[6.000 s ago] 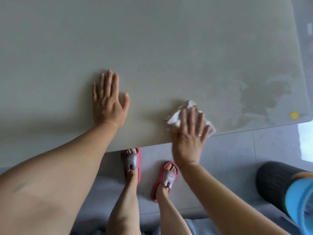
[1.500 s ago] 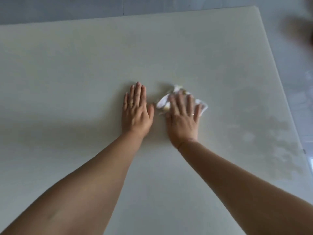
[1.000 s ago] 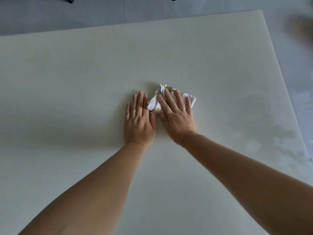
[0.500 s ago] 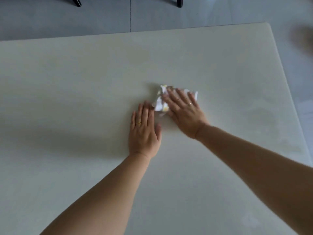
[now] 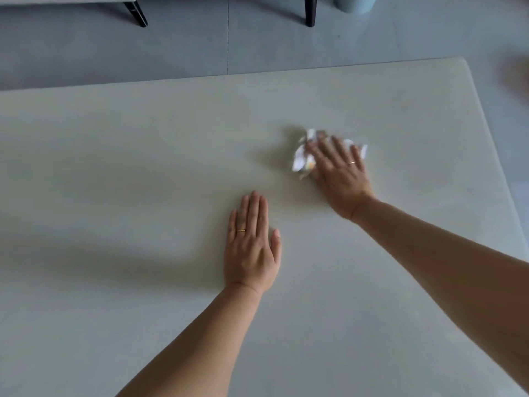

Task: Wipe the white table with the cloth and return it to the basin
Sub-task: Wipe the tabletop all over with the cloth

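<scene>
— Right hand (image 5: 340, 174) first: how does it sit?

— Palm down, fingers spread flat on top of the crumpled white cloth (image 5: 303, 160), pressing it to the white table (image 5: 143, 167). It is laid over the cloth rather than curled round it. That hand is smeared by motion blur, so the fingertips are soft.

— How much of the cloth shows?

— Only its edges: a bunched part left of the fingers, with faint yellowish marks, and a corner past the little finger. The middle is hidden under the palm. It lies right of the table's centre, toward the far side.

— And the left hand (image 5: 252, 247)?

— Flat on the bare tabletop, fingers straight and close together, thumb out a little, holding nothing. It is nearer the body and apart from the cloth. A gold ring (image 5: 241, 230) sits on one finger; the right hand wears one too.

— Beyond the table?

— Grey floor tiles (image 5: 257, 41), two dark furniture legs (image 5: 310, 12) cut off by the top edge, and the bottom of a pale blue container (image 5: 355, 2), mostly out of frame. I cannot tell what it is. A blurred dark patch at the right edge is unreadable.
</scene>
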`<state>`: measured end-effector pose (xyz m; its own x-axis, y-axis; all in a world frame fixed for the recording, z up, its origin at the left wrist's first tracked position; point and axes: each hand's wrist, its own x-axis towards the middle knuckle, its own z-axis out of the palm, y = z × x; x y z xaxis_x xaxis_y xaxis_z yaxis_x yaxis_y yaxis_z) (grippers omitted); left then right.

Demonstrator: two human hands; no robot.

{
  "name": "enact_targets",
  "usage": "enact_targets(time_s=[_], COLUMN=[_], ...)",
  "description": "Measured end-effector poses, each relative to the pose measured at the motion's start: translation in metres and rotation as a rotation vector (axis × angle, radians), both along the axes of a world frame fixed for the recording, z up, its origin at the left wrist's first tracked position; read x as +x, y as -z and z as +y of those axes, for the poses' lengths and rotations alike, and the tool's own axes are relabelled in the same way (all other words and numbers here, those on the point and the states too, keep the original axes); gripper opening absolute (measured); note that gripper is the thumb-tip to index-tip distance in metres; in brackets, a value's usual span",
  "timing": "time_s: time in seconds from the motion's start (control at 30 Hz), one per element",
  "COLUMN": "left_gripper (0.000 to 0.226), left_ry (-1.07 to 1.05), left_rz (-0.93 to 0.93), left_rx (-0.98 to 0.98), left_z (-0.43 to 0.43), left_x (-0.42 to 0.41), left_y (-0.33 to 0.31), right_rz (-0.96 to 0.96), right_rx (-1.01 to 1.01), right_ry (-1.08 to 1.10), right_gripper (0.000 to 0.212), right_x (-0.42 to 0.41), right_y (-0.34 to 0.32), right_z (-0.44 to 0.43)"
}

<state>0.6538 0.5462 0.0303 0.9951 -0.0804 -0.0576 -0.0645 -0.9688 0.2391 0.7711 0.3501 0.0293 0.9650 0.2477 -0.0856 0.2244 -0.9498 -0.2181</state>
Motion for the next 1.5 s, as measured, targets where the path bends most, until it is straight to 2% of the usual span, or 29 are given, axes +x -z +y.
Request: enact_targets(time_s=[0.07, 0.13, 0.17, 0.23, 0.3, 0.37, 0.47, 0.53, 0.57, 0.6, 0.67, 0.73, 0.77, 0.8, 0.87, 0.93, 0.97, 1.0, 1.07, 1.13, 1.17, 1.2, 1.27, 1.33, 1.37, 1.4, 1.43, 1.5], left_gripper=[0.060, 0.060, 0.060, 0.061, 0.060, 0.056, 0.046, 0.055, 0.059, 0.062, 0.064, 0.063, 0.063, 0.064, 0.066, 0.068, 0.068, 0.069, 0.070, 0.069, 0.069, 0.068, 0.068, 0.068, 0.068, 0.068, 0.067, 0.067], left_ry=[-0.004, -0.014, -0.020, -0.025, -0.020, -0.006, 0.028, 0.026, 0.020, 0.010, -0.029, -0.044, -0.041, -0.039, -0.044, -0.049, -0.049, -0.049, -0.051, -0.052, -0.049, -0.047, -0.046, -0.055, -0.055, -0.055, -0.057, -0.061], left_rz=[-0.003, -0.002, 0.006, 0.023, 0.014, -0.032, -0.152, -0.157, -0.129, -0.090, -0.039, -0.046, -0.054, -0.054, -0.049, -0.035, -0.026, -0.021, -0.014, -0.004, 0.000, 0.001, 0.002, 0.001, 0.001, 0.001, 0.000, 0.003], left_rx=[-0.010, -0.007, -0.006, 0.000, -0.010, -0.040, -0.051, -0.039, -0.028, -0.008, 0.033, 0.036, 0.032, 0.029, 0.023, 0.025, 0.028, 0.033, 0.045, 0.038, 0.030, 0.025, 0.022, 0.022, 0.022, 0.020, 0.020, 0.018], left_z=[0.000, 0.000, -0.001, -0.003, -0.002, 0.001, 0.003, 0.001, 0.000, 0.000, 0.003, 0.005, 0.005, 0.004, 0.002, 0.002, 0.002, 0.002, 0.002, 0.001, 0.001, 0.001, 0.001, 0.001, 0.001, 0.001, 0.000, 0.000], left_x=[0.000, 0.001, 0.000, 0.001, 0.003, 0.010, 0.041, 0.073, 0.089, 0.101, 0.114, 0.115, 0.114, 0.113, 0.113, 0.114, 0.114, 0.113, 0.113, 0.114, 0.114, 0.115, 0.115, 0.116, 0.116, 0.116, 0.115, 0.116], left_y=[0.000, 0.001, 0.000, -0.003, -0.005, -0.009, -0.014, -0.014, -0.012, -0.008, 0.005, 0.013, 0.014, 0.014, 0.012, 0.010, 0.010, 0.009, 0.007, 0.006, 0.006, 0.006, 0.006, 0.007, 0.007, 0.007, 0.007, 0.006], right_rz=[0.038, 0.048, 0.055, 0.067, 0.053, 0.016, 0.044, 0.051, 0.060, 0.065, 0.050, 0.014, 0.003, -0.002, 0.026, 0.049, 0.054, 0.050, 0.061, 0.050, 0.023, 0.002, 0.011, 0.044, 0.051, 0.065, 0.065, 0.068], right_rx=[0.044, 0.043, 0.049, 0.059, 0.028, -0.018, 0.028, 0.072, 0.089, 0.107, 0.076, 0.012, -0.006, -0.014, 0.022, 0.060, 0.067, 0.071, 0.059, 0.029, 0.012, -0.009, 0.006, 0.049, 0.062, 0.074, 0.080, 0.048], right_ry=[0.319, 0.483, 0.438, 0.123, -0.175, -0.204, 0.213, 0.461, 0.511, 0.484, 0.248, -0.011, -0.065, -0.040, 0.208, 0.467, 0.509, 0.457, 0.165, -0.098, -0.148, -0.117, 0.136, 0.432, 0.509, 0.501, 0.405, 0.092], right_gripper=[0.051, 0.050, 0.051, 0.052, 0.052, 0.052, 0.052, 0.049, 0.049, 0.049, 0.050, 0.051, 0.051, 0.051, 0.050, 0.050, 0.050, 0.051, 0.052, 0.052, 0.053, 0.053, 0.053, 0.052, 0.053, 0.054, 0.054, 0.054], right_x=[0.014, 0.012, 0.004, -0.015, -0.014, 0.008, 0.041, 0.047, 0.045, 0.041, 0.034, 0.039, 0.048, 0.059, 0.082, 0.093, 0.091, 0.084, 0.063, 0.063, 0.074, 0.087, 0.114, 0.126, 0.127, 0.125, 0.121, 0.116], right_y=[0.001, -0.001, -0.001, -0.001, -0.004, -0.002, -0.002, 0.000, -0.001, -0.001, 0.001, -0.001, 0.000, 0.001, 0.003, 0.003, 0.003, 0.003, 0.003, 0.001, 0.000, 0.001, 0.003, 0.005, 0.005, 0.004, 0.004, 0.002], right_z=[-0.003, 0.031, 0.050, 0.073, 0.057, 0.024, -0.005, 0.021, 0.038, 0.053, 0.061, 0.036, 0.018, 0.003, -0.013, 0.010, 0.030, 0.051, 0.076, 0.059, 0.042, 0.025, 0.000, 0.014, 0.034, 0.055, 0.072, 0.083])
